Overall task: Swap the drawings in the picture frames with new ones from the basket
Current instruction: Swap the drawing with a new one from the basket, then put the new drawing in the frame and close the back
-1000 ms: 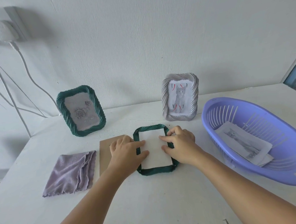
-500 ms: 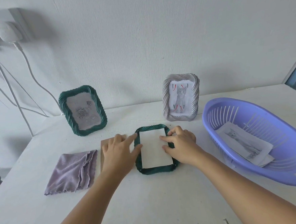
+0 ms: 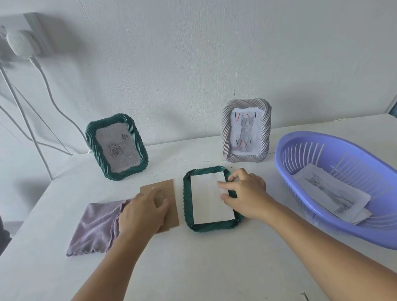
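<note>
On the white tabletop, a green frame lies face down with a white sheet in its back. The right hand pinches the frame's 3 o'clock edge, fingers curled. At the frame's 9 o'clock, the left hand rests relaxed fingers on the brown backing board. The purple basket at 3 o'clock holds drawings.

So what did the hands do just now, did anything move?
The left hand left the flat green frame and moved left onto the brown backing board, resting on it. The right hand stayed at the frame's right edge, fingers on the white paper. The standing frames, purple cloth and basket stayed put.
</note>
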